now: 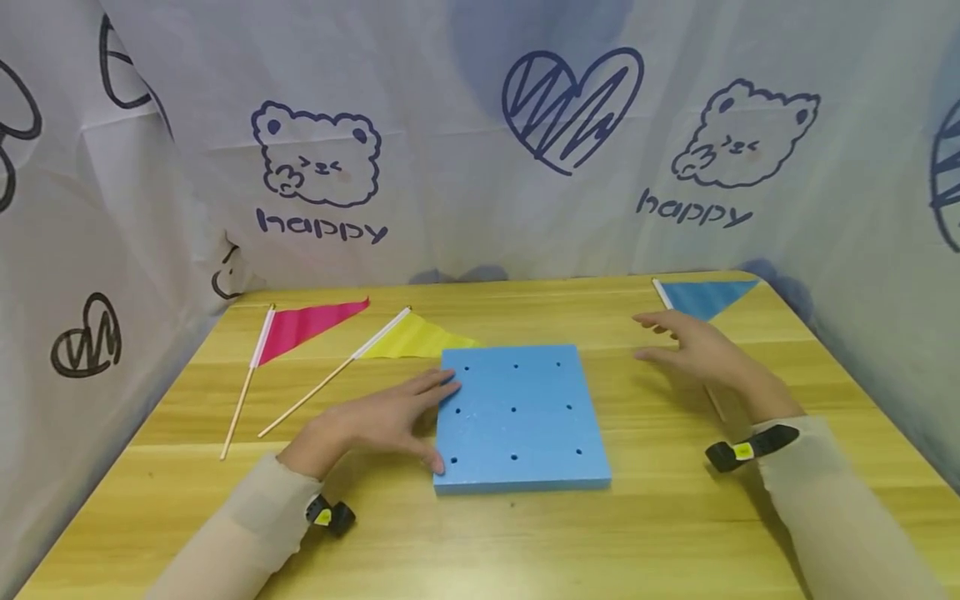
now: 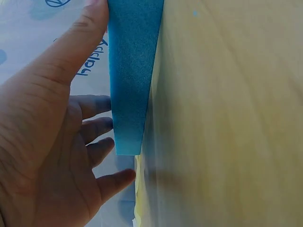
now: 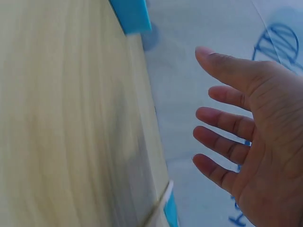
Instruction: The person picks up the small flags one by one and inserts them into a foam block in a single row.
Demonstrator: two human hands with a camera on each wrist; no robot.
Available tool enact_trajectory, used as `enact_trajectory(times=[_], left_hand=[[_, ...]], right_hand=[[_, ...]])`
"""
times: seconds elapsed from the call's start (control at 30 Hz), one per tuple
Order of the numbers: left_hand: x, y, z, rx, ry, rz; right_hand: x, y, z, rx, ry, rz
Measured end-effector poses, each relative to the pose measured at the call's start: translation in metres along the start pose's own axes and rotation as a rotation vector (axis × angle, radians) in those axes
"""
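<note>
A square blue foam board [image 1: 536,429] with several small holes in rows lies flat in the middle of the table. At its left edge my left hand [image 1: 386,417] touches it with spread, mostly straight fingers; in the left wrist view the thumb and fingertips meet the board's side [image 2: 132,85]. My right hand [image 1: 697,354] hovers over the table to the right of the board, its fingers loosely extended and holding nothing. Partly behind that hand lies a blue triangular flag [image 1: 705,298], its stick partly hidden by the hand and wrist.
Left of the board lie a pink triangular flag [image 1: 307,327] and a yellow triangular flag [image 1: 416,337], both on thin wooden sticks. The yellow flag's tip reaches the board's back edge. A white printed cloth [image 1: 450,200] hangs behind the wooden table [image 1: 480,550] and along its sides.
</note>
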State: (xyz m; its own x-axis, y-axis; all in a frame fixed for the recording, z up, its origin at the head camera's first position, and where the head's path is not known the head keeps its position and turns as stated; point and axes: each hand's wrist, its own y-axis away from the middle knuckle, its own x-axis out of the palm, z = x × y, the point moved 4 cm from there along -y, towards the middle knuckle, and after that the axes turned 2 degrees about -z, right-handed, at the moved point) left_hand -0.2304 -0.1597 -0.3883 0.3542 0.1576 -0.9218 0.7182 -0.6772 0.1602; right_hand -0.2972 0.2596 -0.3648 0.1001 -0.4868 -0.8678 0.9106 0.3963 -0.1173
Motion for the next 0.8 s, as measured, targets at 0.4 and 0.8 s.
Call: enact_trajectory(times=[0.4,0.8], left_hand=[[0.004,0.001,0.0,-0.008,0.05,0.012],[0.005,0.001,0.001,0.003,0.056,0.013]], right_hand=[[-0.02,0.019,-0.061,0.182,-0.055,-0.058],[-0.012,0.03,-0.09,0.219,-0.174,0.002]])
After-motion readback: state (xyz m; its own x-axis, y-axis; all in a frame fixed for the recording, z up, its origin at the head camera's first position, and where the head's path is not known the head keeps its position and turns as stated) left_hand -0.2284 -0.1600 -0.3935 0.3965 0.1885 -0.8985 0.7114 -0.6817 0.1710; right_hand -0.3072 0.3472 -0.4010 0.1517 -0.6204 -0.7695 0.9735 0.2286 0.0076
